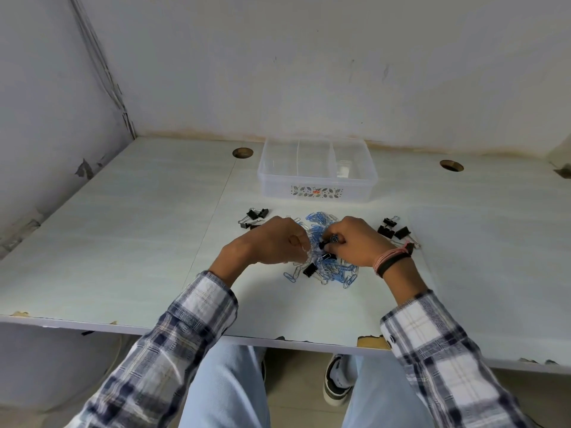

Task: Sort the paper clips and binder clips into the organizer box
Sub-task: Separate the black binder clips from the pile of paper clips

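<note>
Both hands worked in a heap of blue and silver wire paper clips (336, 270), too tangled to count, on the pale counter (123, 242). The right hand (358, 239) pinched a small black binder clip (323, 244); the left hand (275, 240) was curled around several paper clips. About four black binder clips (255, 216) lay to the left, about four more (392, 229) to the right. The clear plastic organizer box (318, 193), three compartments, stood behind.

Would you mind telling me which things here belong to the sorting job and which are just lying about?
Job:
paper clips
binder clips at left
binder clips at right
organizer box
left hand
right hand

Lying about:
table holes
wristbands
</note>
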Demonstrator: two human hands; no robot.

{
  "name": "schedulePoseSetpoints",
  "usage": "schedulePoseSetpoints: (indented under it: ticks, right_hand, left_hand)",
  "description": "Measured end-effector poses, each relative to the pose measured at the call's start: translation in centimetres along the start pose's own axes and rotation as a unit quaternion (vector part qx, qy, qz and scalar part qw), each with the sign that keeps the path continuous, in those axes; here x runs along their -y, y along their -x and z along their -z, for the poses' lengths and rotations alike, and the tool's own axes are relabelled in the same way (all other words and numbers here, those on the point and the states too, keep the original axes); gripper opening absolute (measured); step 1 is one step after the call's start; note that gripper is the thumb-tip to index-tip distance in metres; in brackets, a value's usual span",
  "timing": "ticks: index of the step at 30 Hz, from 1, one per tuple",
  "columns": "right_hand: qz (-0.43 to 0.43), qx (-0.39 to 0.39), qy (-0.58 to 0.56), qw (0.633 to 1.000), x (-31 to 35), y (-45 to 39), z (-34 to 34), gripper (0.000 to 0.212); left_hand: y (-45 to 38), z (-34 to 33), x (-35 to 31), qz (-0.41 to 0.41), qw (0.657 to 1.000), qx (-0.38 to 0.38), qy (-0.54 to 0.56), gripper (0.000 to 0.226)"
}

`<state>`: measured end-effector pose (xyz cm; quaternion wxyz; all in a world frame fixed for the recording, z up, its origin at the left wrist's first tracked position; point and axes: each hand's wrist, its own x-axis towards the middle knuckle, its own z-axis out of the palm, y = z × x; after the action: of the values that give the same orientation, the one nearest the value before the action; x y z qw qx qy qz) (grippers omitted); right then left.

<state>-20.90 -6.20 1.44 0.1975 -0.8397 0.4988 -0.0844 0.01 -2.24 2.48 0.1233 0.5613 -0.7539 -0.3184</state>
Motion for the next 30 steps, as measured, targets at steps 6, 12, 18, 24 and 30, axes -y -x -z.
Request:
schedulePoseSetpoints:
  ticks: [6,12,18,24,30]
  right_hand:
    - [-0.010,-0.018,0.035,0.999,0.4,-0.3,-0.6,0.023]
    - [-0.036,-0.091,0.029,0.995,0.7,-0.2,-0.5,0.018]
    - [-0.075,-0.058,0.045,0.995,1.0,-1.0,-1.2,0.046]
    - [-0.104,-0.063,0.027,0.992,1.6,-1.2,-1.3,0.048]
    - [-0.102,-0.078,-0.098,0.987,1.2,-0.9,-0.9,0.039]
  left_hand:
    - [0.4,-0.1,-0.1,0.047,0.945,-0.093,0.309,0.028]
    - [0.6,-0.9,-0.6,0.110,0.957,-0.037,0.267,0.035]
    - [0.3,-2.2,-1.0,0.062,0.998,0.000,-0.027,0.053]
    - [0.3,-2.5,-1.3,0.056,0.998,-0.011,-0.032,0.038]
    - [0.2,-2.7,-0.9,0.054,0.998,-0.007,-0.021,0.030]
